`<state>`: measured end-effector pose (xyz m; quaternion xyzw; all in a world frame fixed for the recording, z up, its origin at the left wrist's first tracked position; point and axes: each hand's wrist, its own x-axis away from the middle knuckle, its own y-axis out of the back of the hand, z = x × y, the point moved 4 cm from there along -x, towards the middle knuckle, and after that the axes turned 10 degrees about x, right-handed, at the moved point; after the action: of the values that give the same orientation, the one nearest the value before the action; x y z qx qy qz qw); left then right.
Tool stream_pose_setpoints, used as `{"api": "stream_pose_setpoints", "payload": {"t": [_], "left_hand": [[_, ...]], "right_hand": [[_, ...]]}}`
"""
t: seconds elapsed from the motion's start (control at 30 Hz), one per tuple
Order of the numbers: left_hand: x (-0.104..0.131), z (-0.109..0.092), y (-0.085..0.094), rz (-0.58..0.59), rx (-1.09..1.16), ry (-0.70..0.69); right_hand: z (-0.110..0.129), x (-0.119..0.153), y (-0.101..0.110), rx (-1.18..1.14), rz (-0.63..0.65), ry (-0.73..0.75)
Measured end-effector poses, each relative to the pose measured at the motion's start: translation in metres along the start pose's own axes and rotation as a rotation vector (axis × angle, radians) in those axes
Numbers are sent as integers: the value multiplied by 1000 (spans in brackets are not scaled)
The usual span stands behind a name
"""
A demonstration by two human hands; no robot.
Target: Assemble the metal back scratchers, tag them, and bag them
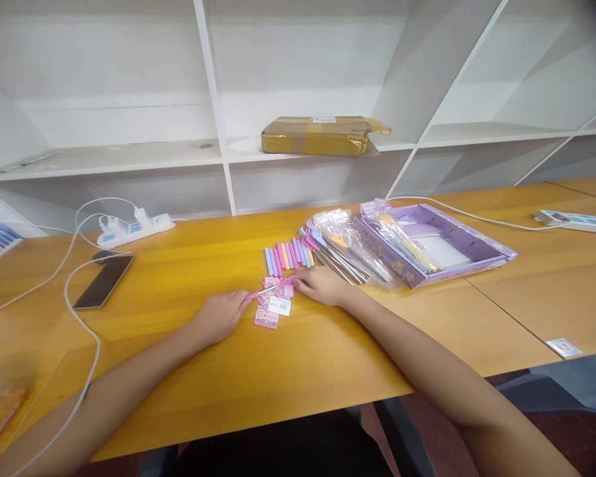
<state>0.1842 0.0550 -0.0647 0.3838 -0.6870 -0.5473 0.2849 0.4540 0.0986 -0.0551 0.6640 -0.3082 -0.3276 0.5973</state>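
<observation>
Between my two hands is a slim rod (268, 289) with a metal middle and pink ends. My left hand (223, 315) is closed on its left pink end, and my right hand (318, 285) pinches the right pink end. Beneath the rod lie several small pink printed cards (267, 317) and a white label card (279, 305). Just beyond stands a row of short coloured tubes (285, 255) in pink, purple, blue and orange. Right of the tubes, metal rods with coloured tops (340, 255) lie bundled, partly over clear plastic bags (372, 262).
A purple open box (491, 250) holding packaged items stands at the right. At left are a dark phone (104, 281) and a white power strip (136, 230) with loose cables. A taped cardboard box (315, 136) rests on the shelf behind.
</observation>
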Motion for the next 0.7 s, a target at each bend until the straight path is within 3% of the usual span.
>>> {"api": "stream_pose_setpoints", "payload": {"t": [0.17, 0.4, 0.47, 0.6, 0.7], "left_hand": [[1, -4, 0, 32, 3, -9], [0, -2, -1, -19, -14, 58], [-1, -1, 0, -11, -5, 74], [-1, -1, 2, -2, 28, 75], [0, -2, 3, -4, 56, 65]], "right_hand": [[1, 2, 5, -78, 9, 54], [-2, 5, 15, -97, 22, 12], [-15, 6, 21, -43, -3, -109], [-68, 18, 30, 145, -88, -606], [-108, 34, 27, 211, -101, -862]]}}
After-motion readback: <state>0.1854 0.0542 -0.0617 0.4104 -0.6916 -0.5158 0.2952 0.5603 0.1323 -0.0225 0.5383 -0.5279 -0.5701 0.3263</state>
